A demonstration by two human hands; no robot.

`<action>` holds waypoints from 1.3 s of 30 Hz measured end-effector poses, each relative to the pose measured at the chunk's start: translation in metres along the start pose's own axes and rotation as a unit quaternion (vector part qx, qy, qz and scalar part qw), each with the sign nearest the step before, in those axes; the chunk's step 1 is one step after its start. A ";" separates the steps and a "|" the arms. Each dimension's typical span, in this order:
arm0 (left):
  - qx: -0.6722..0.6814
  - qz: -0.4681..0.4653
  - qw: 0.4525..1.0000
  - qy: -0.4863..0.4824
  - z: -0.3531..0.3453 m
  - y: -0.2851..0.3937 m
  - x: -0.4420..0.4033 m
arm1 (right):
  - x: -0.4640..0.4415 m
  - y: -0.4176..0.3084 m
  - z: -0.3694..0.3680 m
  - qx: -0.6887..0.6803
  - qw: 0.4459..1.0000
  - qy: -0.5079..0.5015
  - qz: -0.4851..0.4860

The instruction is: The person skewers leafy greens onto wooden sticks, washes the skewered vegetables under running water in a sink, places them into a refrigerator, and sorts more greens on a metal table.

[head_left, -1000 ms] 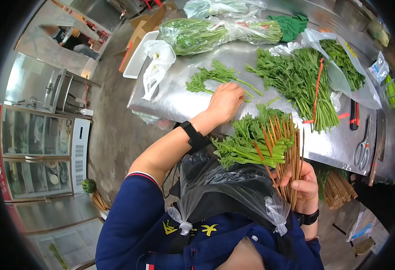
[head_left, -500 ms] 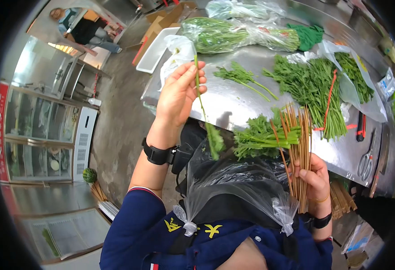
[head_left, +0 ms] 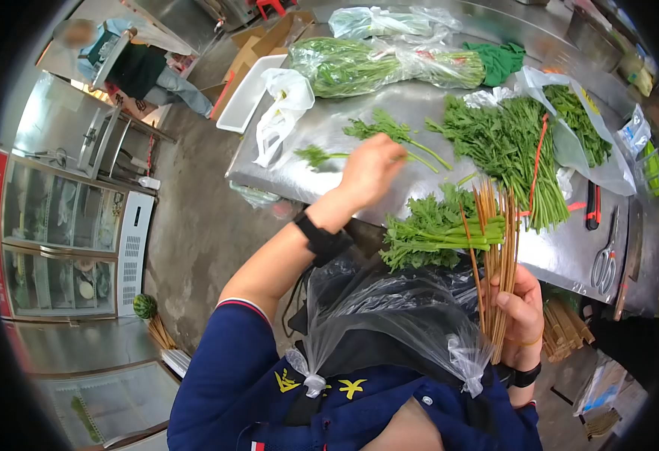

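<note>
1. Right hand [head_left: 522, 308]: closed around a bundle of thin sticks [head_left: 504, 278], held upright near the bench edge.
2. Leafy greens [head_left: 427, 240]: at the sticks' upper part, stems crossing them.
3. Left hand [head_left: 371, 173]: low over the bench [head_left: 329, 120], blurred; grip cannot be told. Stem of a small sprig [head_left: 312, 155] runs to it.
4. Loose stalks [head_left: 383, 129]: on bench, just beyond left hand.

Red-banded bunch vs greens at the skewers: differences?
Size: the bunch is bigger; the greens form a smaller clump.
Pose: the bunch lies on the table, stems toward the person; the greens' stems point right, to the skewers in the right hand.
Binding: a red band crosses the bunch; none shows on the greens.
Shared: green leaves, paler stems.
</note>
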State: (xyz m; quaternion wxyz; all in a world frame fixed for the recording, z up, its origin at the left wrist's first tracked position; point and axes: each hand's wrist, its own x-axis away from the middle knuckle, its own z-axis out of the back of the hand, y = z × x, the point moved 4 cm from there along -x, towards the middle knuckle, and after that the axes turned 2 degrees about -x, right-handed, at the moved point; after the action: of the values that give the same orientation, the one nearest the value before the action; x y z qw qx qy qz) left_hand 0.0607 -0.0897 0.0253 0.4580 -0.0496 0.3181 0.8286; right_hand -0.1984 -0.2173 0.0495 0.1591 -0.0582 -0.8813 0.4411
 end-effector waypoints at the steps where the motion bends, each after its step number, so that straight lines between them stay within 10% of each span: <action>1: -0.032 -0.059 0.998 -0.005 -0.013 0.007 -0.004 | 0.000 0.000 0.002 -0.001 1.000 -0.004 0.004; 16: -0.119 -0.092 0.985 -0.090 -0.047 0.009 -0.016 | -0.002 -0.001 0.016 -0.036 0.999 -0.008 0.005; 20: -0.069 -0.113 0.957 0.259 0.029 0.007 -0.022 | -0.003 0.000 0.014 -0.018 1.000 -0.012 -0.006; 24: 0.396 0.105 0.845 0.345 0.116 -0.021 -0.022 | -0.005 0.002 0.012 -0.014 1.000 -0.020 -0.007; 39: 0.602 0.304 0.734 -0.085 0.091 0.044 0.059 | -0.022 0.004 -0.031 0.191 0.976 -0.064 -0.079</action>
State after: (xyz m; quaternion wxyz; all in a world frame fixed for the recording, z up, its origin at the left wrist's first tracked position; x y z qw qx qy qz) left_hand 0.0109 -0.0117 0.0970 0.1408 0.4060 0.7083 0.5600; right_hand -0.1679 -0.1965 0.0583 0.1450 0.0708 -0.7910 0.5901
